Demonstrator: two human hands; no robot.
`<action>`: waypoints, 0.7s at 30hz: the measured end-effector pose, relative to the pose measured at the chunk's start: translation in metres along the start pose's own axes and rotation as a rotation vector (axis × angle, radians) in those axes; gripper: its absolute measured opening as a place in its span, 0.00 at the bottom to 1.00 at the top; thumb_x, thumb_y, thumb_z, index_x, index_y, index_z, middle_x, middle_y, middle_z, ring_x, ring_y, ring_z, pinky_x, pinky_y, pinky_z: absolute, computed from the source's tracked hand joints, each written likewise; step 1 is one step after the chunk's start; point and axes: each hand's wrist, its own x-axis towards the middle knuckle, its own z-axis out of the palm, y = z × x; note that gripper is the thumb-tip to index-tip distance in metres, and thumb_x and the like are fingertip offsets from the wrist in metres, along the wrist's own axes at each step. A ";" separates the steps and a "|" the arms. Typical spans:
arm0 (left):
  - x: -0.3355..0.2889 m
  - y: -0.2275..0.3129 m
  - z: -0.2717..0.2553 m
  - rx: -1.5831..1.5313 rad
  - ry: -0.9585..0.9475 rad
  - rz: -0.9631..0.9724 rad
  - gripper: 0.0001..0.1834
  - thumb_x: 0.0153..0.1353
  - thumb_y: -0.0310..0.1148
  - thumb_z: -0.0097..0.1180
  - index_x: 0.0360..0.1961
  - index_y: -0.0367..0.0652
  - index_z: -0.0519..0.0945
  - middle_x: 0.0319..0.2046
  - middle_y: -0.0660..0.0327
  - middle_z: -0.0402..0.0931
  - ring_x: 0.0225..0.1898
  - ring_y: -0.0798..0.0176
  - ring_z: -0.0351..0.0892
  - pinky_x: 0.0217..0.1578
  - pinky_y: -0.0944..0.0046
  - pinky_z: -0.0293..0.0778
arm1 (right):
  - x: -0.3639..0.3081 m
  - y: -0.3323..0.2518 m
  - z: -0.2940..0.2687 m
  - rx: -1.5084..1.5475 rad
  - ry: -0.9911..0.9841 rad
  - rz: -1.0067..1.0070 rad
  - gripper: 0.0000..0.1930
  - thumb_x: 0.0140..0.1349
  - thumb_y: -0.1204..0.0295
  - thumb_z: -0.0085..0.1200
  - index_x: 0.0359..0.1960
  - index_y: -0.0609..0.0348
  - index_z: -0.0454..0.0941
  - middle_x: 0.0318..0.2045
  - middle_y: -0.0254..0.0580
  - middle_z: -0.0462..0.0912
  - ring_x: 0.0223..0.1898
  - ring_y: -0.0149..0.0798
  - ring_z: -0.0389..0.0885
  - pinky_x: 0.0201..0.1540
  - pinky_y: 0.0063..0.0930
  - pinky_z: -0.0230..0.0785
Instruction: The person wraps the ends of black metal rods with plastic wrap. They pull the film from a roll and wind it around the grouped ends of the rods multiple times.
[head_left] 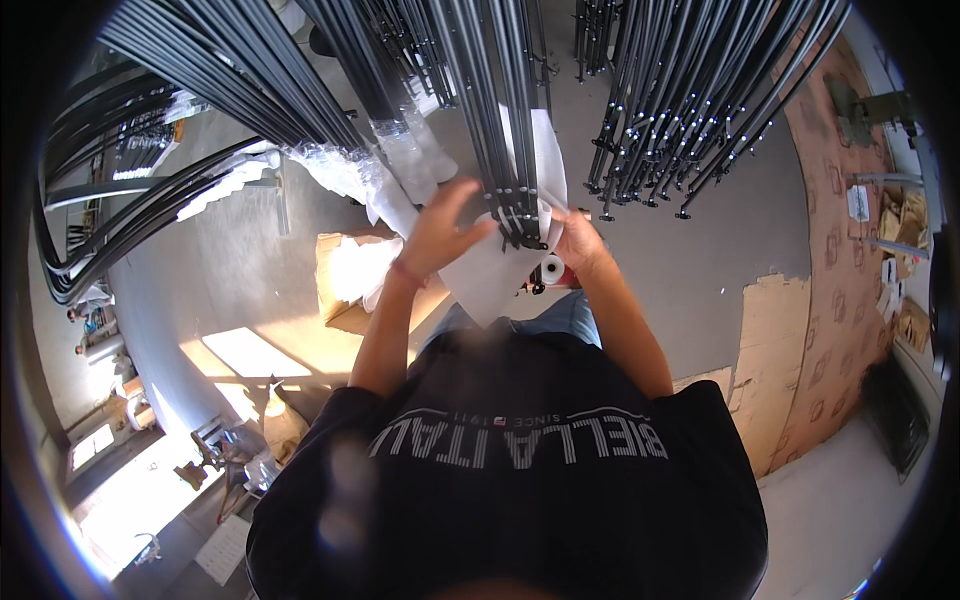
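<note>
A bundle of thin black metal rods (pixel 500 130) comes down in front of me, its capped ends gathered between my hands. A white wrapping sheet (pixel 490 285) lies under and behind those ends; it looks thin, and whether it is paper or foam I cannot tell. My left hand (pixel 440 235) is just left of the rod ends, fingers spread, with nothing in its grip. On the other side, my right hand (pixel 579 240) pinches the sheet's right edge close to the rod ends. A white roll (pixel 552 268) with a dark core sits below, near my right wrist.
More black rods (pixel 690 110) hang at the right. Left of the bundle are plastic-wrapped rods (pixel 385 140) and curved black tubes (pixel 60 240). An open cardboard box (pixel 345 318) with white material stands by my left forearm. Flat cardboard (pixel 770 340) lies at the right.
</note>
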 end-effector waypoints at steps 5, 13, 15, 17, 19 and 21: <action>0.030 0.003 0.008 -0.606 -0.417 -0.184 0.26 0.49 0.28 0.55 0.51 0.35 0.65 0.49 0.57 0.67 0.54 0.65 0.62 0.55 0.64 0.57 | -0.021 0.049 -0.045 0.414 0.120 -0.287 0.18 0.60 0.72 0.37 0.50 0.69 0.61 0.51 0.51 0.65 0.52 0.43 0.65 0.55 0.39 0.57; 0.027 -0.045 0.024 -0.496 -0.369 -0.166 0.24 0.48 0.23 0.50 0.50 0.35 0.66 0.46 0.57 0.69 0.50 0.65 0.66 0.50 0.67 0.61 | -0.106 0.056 -0.043 0.259 0.314 0.216 0.14 0.58 0.75 0.39 0.45 0.65 0.65 0.43 0.50 0.72 0.45 0.44 0.72 0.50 0.36 0.64; 0.032 -0.042 0.015 -0.511 -0.450 -0.208 0.25 0.48 0.21 0.50 0.50 0.36 0.65 0.47 0.60 0.67 0.51 0.67 0.65 0.51 0.67 0.60 | -0.102 0.058 -0.056 0.080 0.305 0.145 0.15 0.55 0.78 0.40 0.45 0.66 0.64 0.43 0.50 0.72 0.45 0.44 0.72 0.49 0.35 0.66; 0.033 -0.041 0.011 -0.557 -0.495 -0.220 0.26 0.47 0.19 0.48 0.51 0.37 0.64 0.48 0.62 0.66 0.52 0.68 0.63 0.52 0.67 0.58 | -0.090 0.062 -0.065 -0.060 0.326 0.094 0.16 0.52 0.80 0.40 0.45 0.66 0.63 0.42 0.50 0.71 0.45 0.44 0.72 0.47 0.33 0.67; 0.033 -0.039 0.009 -0.632 -0.505 -0.198 0.28 0.46 0.18 0.46 0.52 0.37 0.62 0.49 0.63 0.65 0.52 0.68 0.62 0.53 0.68 0.57 | -0.074 0.065 -0.069 -0.160 0.380 0.060 0.19 0.50 0.81 0.41 0.46 0.66 0.61 0.42 0.51 0.71 0.46 0.43 0.71 0.45 0.33 0.68; 0.033 -0.035 0.009 -0.654 -0.507 -0.229 0.30 0.45 0.17 0.44 0.54 0.38 0.61 0.51 0.62 0.63 0.54 0.68 0.60 0.54 0.67 0.55 | -0.063 0.056 -0.048 -0.225 0.395 0.013 0.20 0.49 0.80 0.42 0.47 0.67 0.60 0.43 0.50 0.70 0.46 0.43 0.70 0.46 0.32 0.67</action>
